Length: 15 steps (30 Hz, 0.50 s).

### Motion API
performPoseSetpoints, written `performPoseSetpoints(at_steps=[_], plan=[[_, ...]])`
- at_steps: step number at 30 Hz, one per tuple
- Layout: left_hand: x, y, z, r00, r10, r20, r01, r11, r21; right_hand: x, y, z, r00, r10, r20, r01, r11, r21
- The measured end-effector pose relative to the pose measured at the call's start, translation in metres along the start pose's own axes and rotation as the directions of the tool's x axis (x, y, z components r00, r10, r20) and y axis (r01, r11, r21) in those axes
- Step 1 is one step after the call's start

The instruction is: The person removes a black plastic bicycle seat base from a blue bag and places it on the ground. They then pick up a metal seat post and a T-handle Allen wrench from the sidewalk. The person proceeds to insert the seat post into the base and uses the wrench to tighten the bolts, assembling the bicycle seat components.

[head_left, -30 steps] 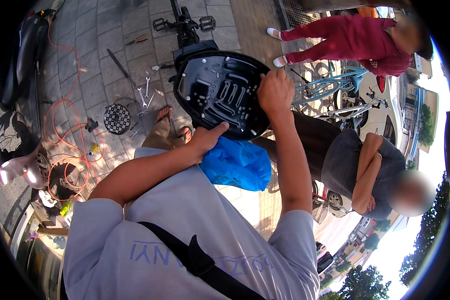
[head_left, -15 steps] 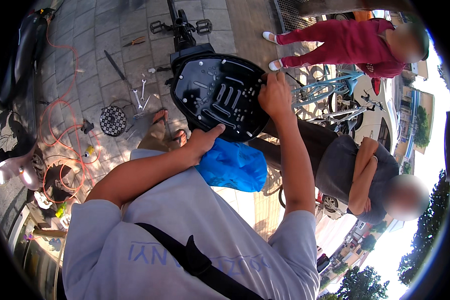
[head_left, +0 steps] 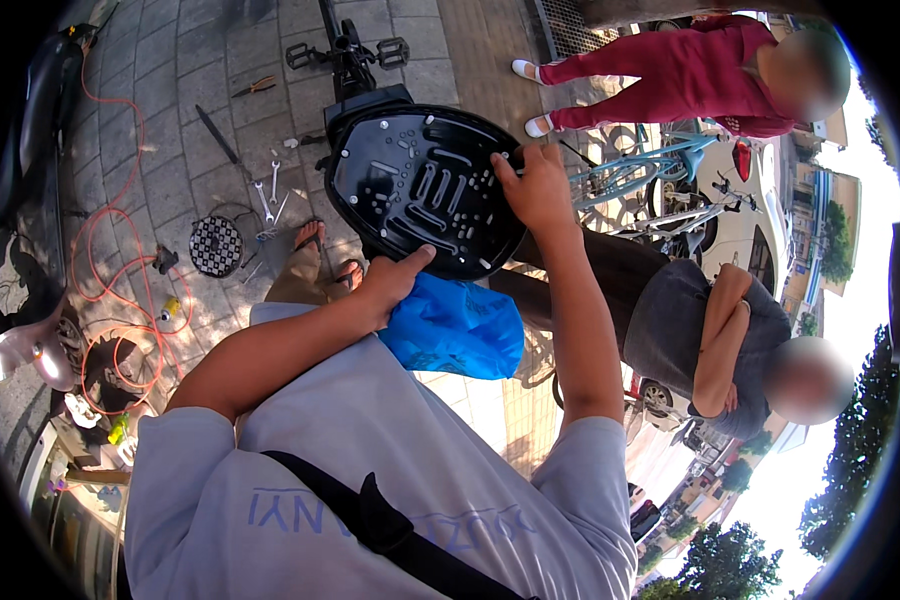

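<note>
A black plastic shell (head_left: 370, 215), shaped like the bottom of a scooter tail box, with raised ribs, slots and several bolt heads, is between my hands. My left hand (head_left: 398, 283) is closed on its near rim, thumb on top and fingers hidden beneath. At the right rim, my right hand (head_left: 540, 190) grips with its thumb laid over the inner side. A blue plastic bag (head_left: 455, 325) sits just below the shell, close to my left hand. Beyond the shell stands a black frame with pedals (head_left: 348, 55); whether the shell touches it I cannot tell.
On the paving lie pliers (head_left: 255, 87), a long dark bar (head_left: 216, 133), wrenches (head_left: 275, 180), a round checkered piece (head_left: 216, 247) and an orange hose (head_left: 130, 240). A dark scooter (head_left: 35, 150) stands left. Two people (head_left: 660, 75) and bicycles (head_left: 660, 160) are on the right.
The whole view has shifted slightly, so things sit a little further left. My right thumb now reaches further inward over the shell's rim. Both hands still hold the shell.
</note>
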<state>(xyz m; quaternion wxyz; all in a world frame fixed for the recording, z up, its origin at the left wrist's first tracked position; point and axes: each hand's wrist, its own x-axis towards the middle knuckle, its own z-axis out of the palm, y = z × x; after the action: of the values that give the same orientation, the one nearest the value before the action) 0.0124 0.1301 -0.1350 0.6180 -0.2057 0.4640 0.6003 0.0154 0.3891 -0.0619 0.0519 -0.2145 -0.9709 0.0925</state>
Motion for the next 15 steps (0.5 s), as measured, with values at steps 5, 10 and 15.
performPoseSetpoints(at_steps=[5,10,15], plan=[[-0.01,0.01,0.004,0.998,-0.035,-0.048,0.04,0.995,0.088,0.003,-0.007,0.009,0.999,-0.015,-0.043,0.009,0.99,-0.138],[-0.017,0.013,0.005,0.998,-0.037,-0.055,0.039,0.998,0.041,0.008,-0.005,-0.003,0.99,-0.142,-0.011,0.137,0.97,-0.199],[-0.012,0.011,0.004,0.997,-0.064,-0.046,0.066,0.997,0.044,0.013,0.002,-0.009,0.972,-0.218,0.082,0.231,0.95,-0.208]])
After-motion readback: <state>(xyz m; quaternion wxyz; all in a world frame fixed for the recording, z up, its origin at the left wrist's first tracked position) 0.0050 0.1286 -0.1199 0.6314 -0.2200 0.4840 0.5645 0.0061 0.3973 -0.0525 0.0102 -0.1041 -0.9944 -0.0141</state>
